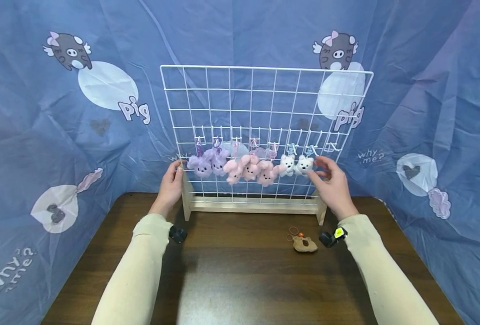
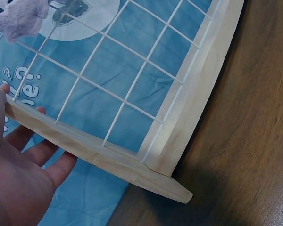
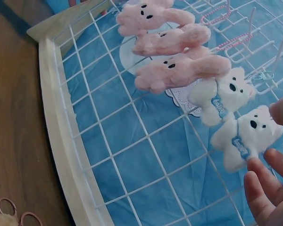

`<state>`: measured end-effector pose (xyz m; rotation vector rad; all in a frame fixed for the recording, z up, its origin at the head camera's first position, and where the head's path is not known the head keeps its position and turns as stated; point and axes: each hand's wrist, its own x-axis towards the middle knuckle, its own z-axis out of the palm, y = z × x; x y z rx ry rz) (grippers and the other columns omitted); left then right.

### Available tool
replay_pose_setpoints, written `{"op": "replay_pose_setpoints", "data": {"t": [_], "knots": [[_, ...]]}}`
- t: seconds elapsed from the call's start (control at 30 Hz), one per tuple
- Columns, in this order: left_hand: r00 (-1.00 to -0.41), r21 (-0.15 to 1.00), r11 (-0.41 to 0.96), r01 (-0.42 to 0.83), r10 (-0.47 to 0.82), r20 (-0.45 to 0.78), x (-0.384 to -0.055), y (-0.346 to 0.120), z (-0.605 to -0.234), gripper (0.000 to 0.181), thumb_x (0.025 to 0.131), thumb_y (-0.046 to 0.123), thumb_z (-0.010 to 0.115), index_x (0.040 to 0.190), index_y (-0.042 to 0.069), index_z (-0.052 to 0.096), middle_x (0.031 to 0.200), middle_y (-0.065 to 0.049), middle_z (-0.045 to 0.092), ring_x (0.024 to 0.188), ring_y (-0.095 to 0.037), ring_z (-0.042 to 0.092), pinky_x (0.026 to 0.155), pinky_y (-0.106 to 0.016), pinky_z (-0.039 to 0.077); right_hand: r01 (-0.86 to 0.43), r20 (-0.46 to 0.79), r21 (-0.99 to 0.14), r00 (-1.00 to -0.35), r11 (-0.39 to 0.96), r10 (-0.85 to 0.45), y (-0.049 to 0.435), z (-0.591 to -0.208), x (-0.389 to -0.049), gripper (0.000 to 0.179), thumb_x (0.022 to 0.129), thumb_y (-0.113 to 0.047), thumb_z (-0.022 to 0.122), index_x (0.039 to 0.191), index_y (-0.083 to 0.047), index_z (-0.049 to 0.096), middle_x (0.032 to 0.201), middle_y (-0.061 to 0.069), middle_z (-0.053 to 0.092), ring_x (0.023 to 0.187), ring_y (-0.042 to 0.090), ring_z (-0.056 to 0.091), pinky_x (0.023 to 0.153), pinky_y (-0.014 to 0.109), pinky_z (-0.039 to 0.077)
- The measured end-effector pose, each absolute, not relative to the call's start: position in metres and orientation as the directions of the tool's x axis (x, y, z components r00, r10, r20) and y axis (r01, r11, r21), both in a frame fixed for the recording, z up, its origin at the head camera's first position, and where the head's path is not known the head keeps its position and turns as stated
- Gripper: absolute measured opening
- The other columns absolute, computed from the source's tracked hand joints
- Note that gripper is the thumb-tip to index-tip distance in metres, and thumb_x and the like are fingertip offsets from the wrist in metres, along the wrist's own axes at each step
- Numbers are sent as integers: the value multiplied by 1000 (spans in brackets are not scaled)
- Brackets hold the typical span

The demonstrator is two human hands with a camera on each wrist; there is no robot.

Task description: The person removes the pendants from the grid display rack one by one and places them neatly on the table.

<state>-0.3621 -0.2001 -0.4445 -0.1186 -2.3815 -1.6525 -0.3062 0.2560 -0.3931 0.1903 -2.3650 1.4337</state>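
A white wire grid rack [image 1: 229, 89] with a wooden base [image 1: 252, 207] stands upright on the table. My left hand [image 1: 171, 185] grips its left wooden post [image 2: 52, 129], thumb on one side and fingers on the other. At the right end of the row hangs a white bear plush keychain [image 3: 254, 134]. My right hand [image 1: 334, 185] is beside it, fingertips spread and touching or nearly touching its edge. Another white bear keychain [image 1: 288, 165], several pink plush keychains [image 1: 251, 168] and two purple ones [image 1: 201, 167] hang leftward from hooks.
A brown keychain [image 1: 305, 244] with an orange bead and rings lies on the table [image 1: 232, 280], right of the middle. The rightmost hook [image 1: 330, 147] carries no plush. Blue printed cloth [image 1: 232, 36] surrounds the table at the back and sides.
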Motion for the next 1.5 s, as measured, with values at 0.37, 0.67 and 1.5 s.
{"op": "replay_pose_setpoints", "data": {"t": [0.37, 0.67, 1.5], "knots": [[-970, 911, 364, 196, -62, 233, -363, -200, -443, 42, 117, 28, 32, 153, 14, 47, 124, -24, 55, 97, -29, 47, 84, -41, 39, -285, 345, -846, -937, 451, 56, 255, -390, -311, 54, 104, -26, 68, 150, -3, 53, 144, 22, 60, 113, 33, 59, 89, 24, 45], [-969, 910, 360, 204, -56, 240, -363, -199, -441, 42, 117, 27, 32, 153, 12, 46, 135, -25, 55, 106, -32, 47, 90, -43, 38, -262, 327, -842, -943, 472, 59, 255, -388, -312, 46, 104, -29, 69, 140, -1, 61, 140, 19, 62, 118, 32, 58, 95, 32, 45], [-965, 909, 358, 214, -66, 253, -362, -201, -445, 41, 117, 24, 33, 152, 9, 46, 141, -26, 55, 117, -34, 48, 101, -50, 38, -248, 271, -914, -962, 322, 27, 248, -379, -316, 49, 107, -26, 63, 146, 3, 54, 143, 24, 58, 122, 20, 57, 95, 19, 49]]}}
